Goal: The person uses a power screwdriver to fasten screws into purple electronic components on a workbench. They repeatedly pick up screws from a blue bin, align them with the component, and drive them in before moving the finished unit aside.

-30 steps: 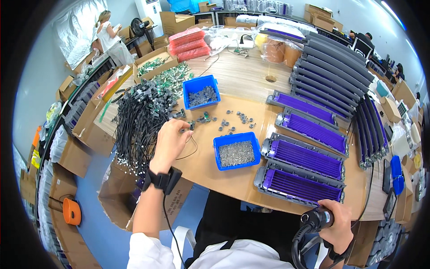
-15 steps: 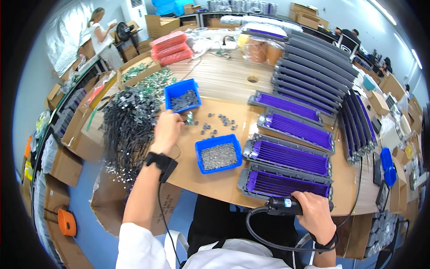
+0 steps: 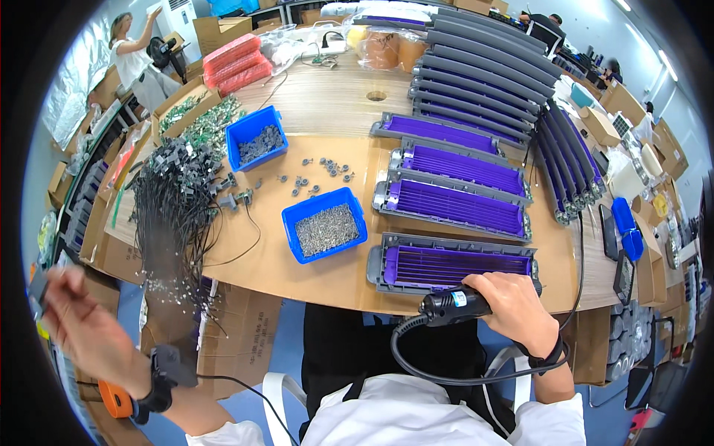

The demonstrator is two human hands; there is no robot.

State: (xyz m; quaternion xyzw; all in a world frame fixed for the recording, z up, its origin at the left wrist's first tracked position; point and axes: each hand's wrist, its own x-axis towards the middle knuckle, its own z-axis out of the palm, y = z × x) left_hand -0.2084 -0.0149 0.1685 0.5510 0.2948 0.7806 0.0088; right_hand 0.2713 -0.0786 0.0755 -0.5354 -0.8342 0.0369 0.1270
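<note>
Along the front edge of the desk [image 3: 327, 93] lies a cardboard sheet [image 3: 338, 286]. On it sits a bin of screws [image 3: 335, 249]; behind that, leftward, a bin of small parts [image 3: 263, 158], with loose parts [image 3: 299, 181] between the two. A cable bundle [image 3: 175, 201] hangs over the left edge, a carton of circuit boards [image 3: 195, 117] behind it. Four housings [image 3: 457, 204] run back along the sheet's right side, long panels [image 3: 483, 67] behind them. The right hand [image 3: 513, 308] holds a power tool [image 3: 450, 305] at the front edge; the left hand [image 3: 85, 316] is beyond the left edge.
</note>
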